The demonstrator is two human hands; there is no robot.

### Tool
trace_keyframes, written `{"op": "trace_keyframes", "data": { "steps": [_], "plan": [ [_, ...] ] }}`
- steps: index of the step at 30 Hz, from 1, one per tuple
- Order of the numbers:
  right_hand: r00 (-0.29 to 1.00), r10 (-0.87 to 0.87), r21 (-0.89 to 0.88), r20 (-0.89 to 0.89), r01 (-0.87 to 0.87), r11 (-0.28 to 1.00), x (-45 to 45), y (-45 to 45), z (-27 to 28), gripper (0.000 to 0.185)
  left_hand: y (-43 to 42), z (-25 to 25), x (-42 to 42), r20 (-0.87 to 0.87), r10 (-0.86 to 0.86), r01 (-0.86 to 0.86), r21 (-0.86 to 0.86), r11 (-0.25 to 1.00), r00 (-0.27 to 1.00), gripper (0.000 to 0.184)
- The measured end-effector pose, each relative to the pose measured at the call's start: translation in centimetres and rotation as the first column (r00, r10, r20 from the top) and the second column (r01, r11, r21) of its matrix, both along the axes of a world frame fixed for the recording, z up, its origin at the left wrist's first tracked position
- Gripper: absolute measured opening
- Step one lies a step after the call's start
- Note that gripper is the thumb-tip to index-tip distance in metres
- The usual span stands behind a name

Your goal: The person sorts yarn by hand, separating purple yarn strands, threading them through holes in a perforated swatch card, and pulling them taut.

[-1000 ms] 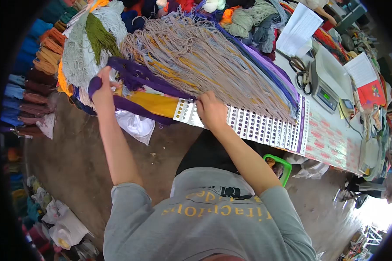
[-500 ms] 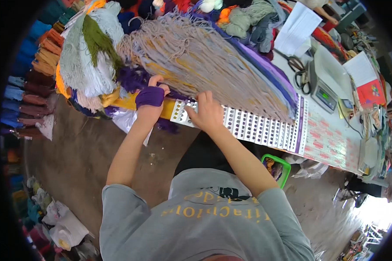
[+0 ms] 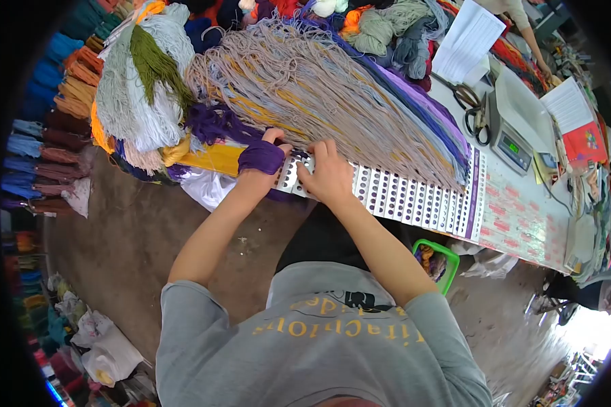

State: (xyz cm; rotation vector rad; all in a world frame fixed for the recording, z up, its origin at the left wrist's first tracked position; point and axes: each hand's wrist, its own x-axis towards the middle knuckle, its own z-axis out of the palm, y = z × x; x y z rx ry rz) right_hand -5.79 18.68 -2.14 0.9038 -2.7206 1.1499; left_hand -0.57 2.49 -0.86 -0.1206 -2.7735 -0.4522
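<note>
We rest our right hand (image 3: 331, 175), thumb spread, on perforated cards (image 3: 404, 197); just left, purple yarn (image 3: 259, 157) wraps our left hand (image 3: 276, 138), its finger grip unclear

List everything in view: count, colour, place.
table: one, white and red, right
perforated strips: many, white, table's near edge
long strands: many, beige, fanned over strips
purple yarn: uncountable, purple, left of strips
yellow band: one, yellow, left of strips
olive hank: one, olive, upper left
scale: one, grey, upper right
scissors: at least one, dark, beside scale
sheets: at least two, white, by scale
red card: one, red, right
basket: one, green, below table
other yarn: many, mixed, left and top
coworker's arm: one, pale sleeve, top right
shirt: one, grey, bottom centre
left hand: one, purple yarn around it, strips' left end
right hand: one, bare, on strips
</note>
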Motion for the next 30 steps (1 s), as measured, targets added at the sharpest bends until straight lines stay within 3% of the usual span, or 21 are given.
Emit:
{"op": "trace_keyframes", "data": {
  "steps": [3,4,5,7,8,13,17,20,23,24,25,26,27,29,30],
  "plan": [
    [1.000,-0.007,-0.021,-0.011,0.007,1.000,0.0,0.0,0.0,0.036,0.6,-1.3,-0.9,0.046,-0.023,0.021,0.042,0.999,0.999,0.019],
    [1.000,-0.006,-0.022,-0.018,0.006,1.000,-0.1,0.0,0.0,0.036,0.5,-2.0,-1.5,0.164,0.055,-0.082,0.165,0.983,0.985,0.020],
    [1.000,0.001,-0.010,-0.020,-0.001,1.000,0.0,0.0,0.0,0.036,0.2,-2.5,-1.5,0.158,0.053,-0.079,0.165,0.983,0.986,0.020],
    [1.000,0.013,0.003,-0.022,-0.013,1.000,-0.2,0.1,-0.1,0.037,0.3,-0.8,-1.3,0.087,0.003,-0.011,0.094,0.996,0.996,0.019],
    [1.000,0.007,0.001,-0.019,-0.007,1.000,-0.2,0.1,-0.3,0.037,-0.1,-0.6,-1.3,0.098,0.030,-0.038,0.073,0.997,0.995,0.016],
    [1.000,0.031,-0.011,-0.005,-0.031,0.999,-0.2,0.2,-0.5,0.037,-6.3,1.1,-1.3,-0.170,0.078,-0.087,-0.045,0.995,0.982,0.014],
    [1.000,0.028,-0.002,0.003,-0.028,1.000,-0.2,0.3,-0.5,0.037,-11.6,3.4,-1.8,-0.350,0.156,-0.168,-0.004,0.986,0.924,0.010],
    [0.999,0.044,0.000,0.007,-0.044,0.999,-0.2,0.3,-0.2,0.037,-16.5,2.2,-2.3,-0.389,0.277,-0.327,-0.069,0.943,0.879,0.019],
    [0.999,0.049,0.011,-0.009,-0.049,0.999,-0.3,0.2,-0.4,0.037,-12.2,5.2,-1.5,-0.330,0.300,-0.335,-0.052,0.941,0.895,0.025],
    [0.999,0.043,0.026,-0.024,-0.042,0.999,-0.3,0.2,-0.5,0.037,-10.9,4.1,-1.4,-0.095,0.337,-0.279,0.380,0.882,0.937,0.026],
    [0.998,0.042,0.043,-0.037,-0.040,0.998,-0.2,0.1,-0.7,0.038,-8.0,5.1,-1.1,0.269,0.314,-0.413,0.616,0.671,0.911,0.030],
    [0.998,0.049,0.046,-0.031,-0.047,0.998,-0.1,0.1,-0.8,0.038,-7.3,3.7,-0.5,0.257,0.047,-0.231,0.754,0.615,0.965,0.039],
    [0.998,0.058,0.038,-0.027,-0.057,0.998,-0.2,0.1,-0.9,0.038,-5.9,2.9,-0.2,0.338,-0.136,-0.260,0.879,0.400,0.931,0.045],
    [0.997,0.067,0.030,-0.037,-0.066,0.997,-0.4,0.1,-0.8,0.038,-5.6,-0.2,-0.4,0.375,-0.215,-0.326,0.917,0.231,0.902,0.049],
    [0.997,0.058,0.034,-0.045,-0.057,0.998,-0.3,0.2,-0.7,0.037,-6.4,-0.7,-0.5,0.393,-0.104,-0.343,0.882,0.325,0.914,0.051]
  ]
}}
